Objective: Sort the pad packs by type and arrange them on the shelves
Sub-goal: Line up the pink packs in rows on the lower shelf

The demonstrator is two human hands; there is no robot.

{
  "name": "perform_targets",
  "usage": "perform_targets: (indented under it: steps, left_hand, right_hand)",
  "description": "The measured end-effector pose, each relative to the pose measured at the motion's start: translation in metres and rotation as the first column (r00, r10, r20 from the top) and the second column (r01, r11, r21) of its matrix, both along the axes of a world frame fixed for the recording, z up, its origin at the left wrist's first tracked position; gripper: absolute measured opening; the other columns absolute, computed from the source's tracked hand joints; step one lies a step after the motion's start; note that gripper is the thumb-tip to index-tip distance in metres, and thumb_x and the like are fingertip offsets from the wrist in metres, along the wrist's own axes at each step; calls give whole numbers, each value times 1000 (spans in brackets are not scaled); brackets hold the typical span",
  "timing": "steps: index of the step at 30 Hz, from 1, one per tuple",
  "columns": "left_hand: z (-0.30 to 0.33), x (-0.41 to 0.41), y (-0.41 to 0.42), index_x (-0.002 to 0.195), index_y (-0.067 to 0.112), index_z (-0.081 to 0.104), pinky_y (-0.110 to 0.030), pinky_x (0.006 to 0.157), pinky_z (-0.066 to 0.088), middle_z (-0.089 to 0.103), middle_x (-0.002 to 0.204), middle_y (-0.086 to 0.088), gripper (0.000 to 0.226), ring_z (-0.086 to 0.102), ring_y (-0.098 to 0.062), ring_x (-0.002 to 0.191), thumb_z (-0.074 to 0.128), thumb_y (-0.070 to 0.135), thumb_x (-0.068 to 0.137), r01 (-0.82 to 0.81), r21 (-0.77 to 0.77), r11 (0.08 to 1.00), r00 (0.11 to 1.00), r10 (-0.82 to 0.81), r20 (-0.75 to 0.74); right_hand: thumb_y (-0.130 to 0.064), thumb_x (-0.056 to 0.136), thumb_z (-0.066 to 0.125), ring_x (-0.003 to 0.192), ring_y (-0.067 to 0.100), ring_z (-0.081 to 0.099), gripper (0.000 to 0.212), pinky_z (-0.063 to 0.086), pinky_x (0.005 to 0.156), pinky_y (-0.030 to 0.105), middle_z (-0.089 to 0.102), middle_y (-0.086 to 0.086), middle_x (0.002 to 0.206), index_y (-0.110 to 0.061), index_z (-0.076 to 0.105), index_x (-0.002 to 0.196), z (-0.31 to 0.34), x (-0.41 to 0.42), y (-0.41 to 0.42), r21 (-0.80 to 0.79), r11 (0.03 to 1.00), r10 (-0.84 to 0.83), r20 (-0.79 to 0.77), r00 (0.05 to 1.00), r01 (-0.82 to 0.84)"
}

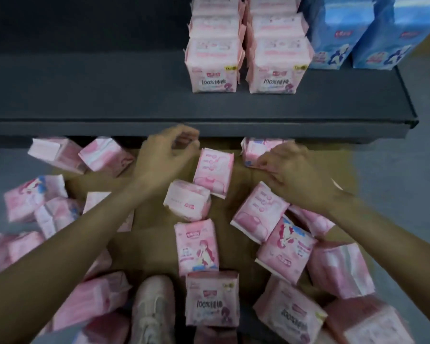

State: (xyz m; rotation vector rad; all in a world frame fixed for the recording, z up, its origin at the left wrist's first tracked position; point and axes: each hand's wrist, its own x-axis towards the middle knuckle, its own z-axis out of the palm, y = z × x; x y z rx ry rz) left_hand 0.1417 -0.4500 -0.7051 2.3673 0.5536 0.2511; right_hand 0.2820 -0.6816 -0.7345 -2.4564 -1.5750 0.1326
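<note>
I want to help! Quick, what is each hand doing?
Left hand: fingers curled on a pink pack, mostly hidden.
Right hand: fingers pinching another pink pack by the shelf.

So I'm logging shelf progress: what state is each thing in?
Dark grey shelf: partly stocked.
Pink pad packs on shelf: upright, two rows.
Blue pad packs: upright, right of pink.
Loose pink packs: scattered below.
Left hand: curled, blurred.
Right hand: touching a pack.

I see a dark grey shelf [109, 90] across the upper frame. Below lies grey floor [395, 175] and brown cardboard [147, 239]. Light looks dim.
</note>
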Motion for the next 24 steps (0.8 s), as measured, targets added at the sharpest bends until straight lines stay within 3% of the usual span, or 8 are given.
perform_targets:
  steps: [2,6,11,15,17,19,21,24]
  left_hand:
    - [-19,-29,-13,116,25,63,-27,84,49,66,116,5,29,61,-12,104,57,36,91,152,74,986,978,-140,-156]
    - [-53,-72,-28,117,22,65,-37,88,48,65,118,0,48,57,-22,110,49,50,80,408,286,867,888,-304,-346]
    - [-80,-116,-49,119,21,62,-33,92,35,59,126,-1,48,47,-22,117,58,47,79,404,380,832,900,-288,-326]
    - [-88,-143,-86,116,18,63,-35,95,40,61,120,-4,44,51,-25,114,69,39,78,424,308,852,901,-362,-240]
    - [-90,-152,-102,117,18,60,-35,92,41,61,117,-3,48,50,-24,113,72,38,76,464,270,844,882,-413,-227]
    - [-96,-153,-115,122,17,58,-36,92,40,61,118,-3,60,48,-22,113,75,46,72,523,214,825,844,-468,-262]
    - [-107,-148,-125,122,12,60,-36,94,34,63,116,-6,78,44,-21,111,76,58,61,587,183,789,793,-514,-327]
    - [-116,-146,-140,112,9,67,-39,98,26,66,108,-6,94,44,-21,107,75,70,41,712,240,659,667,-530,-523]
  right_hand:
    - [-23,80,68,101,31,59,28,46,86,41,67,9,107,-16,67,106,-21,-21,-14,-22,999,36,-78,996,-37]
    - [-32,64,79,106,39,59,46,47,88,52,65,10,112,-18,68,107,-60,-57,-18,-84,989,109,-150,983,-122]
    - [-33,44,91,114,44,55,65,41,92,66,63,16,116,-17,70,104,-85,-81,-7,-285,943,136,-138,981,-171]
    - [-27,65,78,121,39,47,56,37,102,53,57,14,126,-15,64,118,-75,-81,-21,-120,979,145,-138,980,-162]
    - [-26,70,70,109,32,48,42,37,92,41,62,11,112,-13,65,110,-62,-87,-35,-24,985,168,-97,981,-171]
    - [-24,70,76,88,29,55,30,42,77,38,63,7,92,-13,66,95,-49,-95,-49,-16,981,190,-67,979,-191]
    - [-27,66,83,69,27,61,31,48,62,33,63,6,78,-13,65,87,-45,-107,-67,-90,974,205,-61,977,-210]
    - [-40,56,86,48,24,60,44,40,45,24,61,6,60,-11,62,77,-44,-129,-93,-269,957,114,-6,993,-112]
